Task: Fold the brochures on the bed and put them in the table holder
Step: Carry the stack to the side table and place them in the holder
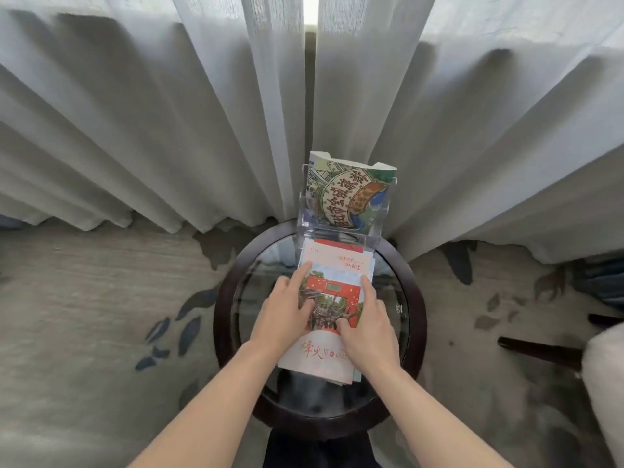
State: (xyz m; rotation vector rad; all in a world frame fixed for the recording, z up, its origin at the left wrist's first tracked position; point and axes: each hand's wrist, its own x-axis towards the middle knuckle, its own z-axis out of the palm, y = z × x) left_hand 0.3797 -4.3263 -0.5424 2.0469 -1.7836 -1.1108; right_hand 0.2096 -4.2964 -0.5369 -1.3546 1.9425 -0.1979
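A stack of folded brochures [329,295] lies on the round glass table [417,319], its top one showing a red gate picture. My left hand [285,317] holds the stack's left edge, with the thumb on the cover and the index finger along the side. On the right edge my right hand [368,327] does the same, thumb on the picture. Behind the stack stands a clear acrylic holder [383,217] at the table's far rim. One green and blue brochure [347,194] stands upright inside it.
Grey curtains [169,130] hang right behind the table and holder. Patterned carpet [101,298] lies all round. A dark chair leg [540,352] and a pale cushion edge [604,383] sit at the right.
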